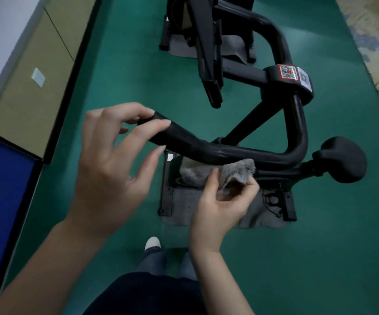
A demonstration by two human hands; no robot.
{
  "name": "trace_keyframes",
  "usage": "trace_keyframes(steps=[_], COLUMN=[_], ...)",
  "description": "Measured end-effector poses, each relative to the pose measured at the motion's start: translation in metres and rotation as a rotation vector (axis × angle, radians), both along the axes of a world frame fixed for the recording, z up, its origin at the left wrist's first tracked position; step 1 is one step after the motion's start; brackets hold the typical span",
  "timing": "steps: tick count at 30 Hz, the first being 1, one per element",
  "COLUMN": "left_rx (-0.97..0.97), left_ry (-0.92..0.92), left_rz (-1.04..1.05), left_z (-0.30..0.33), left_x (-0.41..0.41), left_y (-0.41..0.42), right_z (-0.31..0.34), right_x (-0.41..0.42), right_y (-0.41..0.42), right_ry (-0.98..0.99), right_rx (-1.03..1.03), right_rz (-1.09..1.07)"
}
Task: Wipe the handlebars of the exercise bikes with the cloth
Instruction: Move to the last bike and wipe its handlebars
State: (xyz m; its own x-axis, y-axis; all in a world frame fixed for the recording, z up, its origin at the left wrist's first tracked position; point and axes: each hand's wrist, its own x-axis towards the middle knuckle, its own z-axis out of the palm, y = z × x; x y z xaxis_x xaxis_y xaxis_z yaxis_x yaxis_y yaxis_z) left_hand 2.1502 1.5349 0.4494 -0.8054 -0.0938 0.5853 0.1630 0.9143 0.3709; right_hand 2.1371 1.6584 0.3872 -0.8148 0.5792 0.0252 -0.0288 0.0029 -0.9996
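Grey and fluffy, the cloth is pressed against the underside of the near bar of the black handlebar, just left of where that bar bends away toward the clamp. The right hand pinches the cloth, thumb on its near face and fingers curled under its hanging corner. The left hand is spread and relaxed at the free end of the handlebar; its thumb and forefinger tips touch the bar's tip lightly, without wrapping round it, while the other fingers hang loose just below.

From the bend the handlebar loops on to a clamp carrying a red QR-code sticker and a second paler label beside it. A black saddle sticks out at the right on a short stem. Under the bike lies a grey floor mat on the green floor. A second exercise bike stands further off, on its own mat. A white shoe tip and dark trousers show at the bottom. Along the left run beige cabinets and a blue panel.
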Motion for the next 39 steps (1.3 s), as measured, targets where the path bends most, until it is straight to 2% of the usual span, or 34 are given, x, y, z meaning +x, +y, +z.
trace_keyframes(steps=[4,7,9,11,14,17,23,29,34,39], left_rx=[0.008,0.037,0.055,0.08,0.121,0.159,0.202,0.24,0.245,0.268], left_ry=[-0.018,-0.016,-0.016,-0.017,-0.029,-0.047,-0.054,-0.061,-0.064,-0.065], left_rz=[-0.035,-0.038,-0.037,-0.039,-0.02,0.02,0.067,0.091,0.11,0.138], left_z=[0.002,0.004,0.006,0.007,0.008,0.007,0.008,0.009,0.01,0.011], left_x=[-0.002,-0.004,-0.005,-0.005,-0.003,-0.003,-0.001,0.001,0.002,0.003], left_y=[-0.004,-0.006,-0.005,-0.004,-0.004,-0.006,-0.003,-0.001,0.001,0.005], right_z=[0.012,0.031,0.046,0.06,0.073,0.079,0.087,0.096,0.095,0.106], right_x=[0.012,-0.001,-0.022,-0.048,-0.08,-0.094,-0.089,-0.085,-0.085,-0.086], right_y=[-0.004,0.024,0.052,0.073,0.08,0.067,0.016,0.008,0.022,0.002], right_ry=[0.064,0.17,0.208,0.126,-0.14,-0.253,-0.159,-0.057,-0.053,0.028], right_rx=[0.085,0.315,0.549,0.755,0.925,1.093,0.975,0.573,0.68,0.593], right_rz=[0.15,0.136,0.124,0.213,0.569,0.794,0.956,0.958,1.003,1.076])
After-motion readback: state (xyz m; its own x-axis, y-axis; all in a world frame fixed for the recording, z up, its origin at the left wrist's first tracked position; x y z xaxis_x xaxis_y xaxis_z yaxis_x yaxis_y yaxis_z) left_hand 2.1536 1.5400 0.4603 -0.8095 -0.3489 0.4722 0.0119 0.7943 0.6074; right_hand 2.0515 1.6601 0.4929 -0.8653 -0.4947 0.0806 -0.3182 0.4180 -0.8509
